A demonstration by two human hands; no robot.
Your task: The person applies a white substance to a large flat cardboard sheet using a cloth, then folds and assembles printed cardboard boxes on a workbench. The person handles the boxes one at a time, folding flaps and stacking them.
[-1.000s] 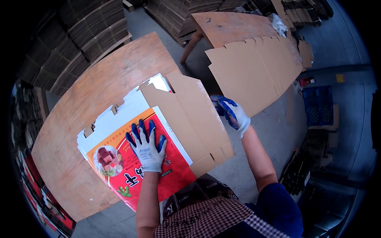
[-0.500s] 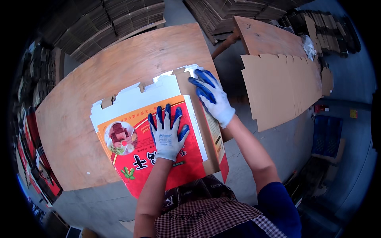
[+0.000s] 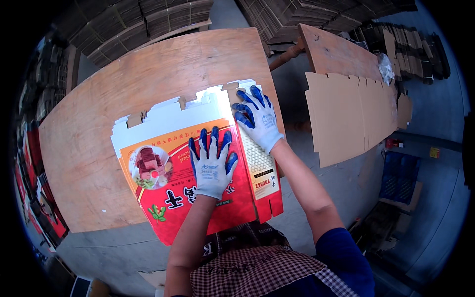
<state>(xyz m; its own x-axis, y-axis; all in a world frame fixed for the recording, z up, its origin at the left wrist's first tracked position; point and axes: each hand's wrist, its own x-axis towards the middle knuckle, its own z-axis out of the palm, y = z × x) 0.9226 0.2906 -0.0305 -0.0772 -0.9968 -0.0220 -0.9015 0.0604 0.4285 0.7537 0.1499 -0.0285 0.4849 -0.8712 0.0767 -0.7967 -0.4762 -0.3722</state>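
A flattened printed carton (image 3: 232, 213), red and orange with a picture of food, lies on a wooden table with its near part overhanging the edge. White flaps (image 3: 163, 116) run along its far side, with brown cardboard showing in their gaps. My left hand (image 3: 212, 171), in a white glove with blue-coated fingers, presses flat on the red panel, fingers spread. My right hand (image 3: 260, 121), gloved alike, rests with fingers spread over the far end of the narrow side panel (image 3: 263, 175), whose printed face is up. Neither hand grips anything.
The wooden table (image 3: 94, 163) reaches left and beyond the carton. At the right, a brown cardboard sheet (image 3: 346, 119) lies on a second wooden table (image 3: 336, 49). Bundled cardboard stacks (image 3: 173, 15) stand behind. A blue crate (image 3: 400, 175) sits at the far right.
The narrow side panel, earlier tilted with a brown strip showing beside it, now lies flatter with its print up. My right hand has moved slightly left with it; my left hand still presses the carton.
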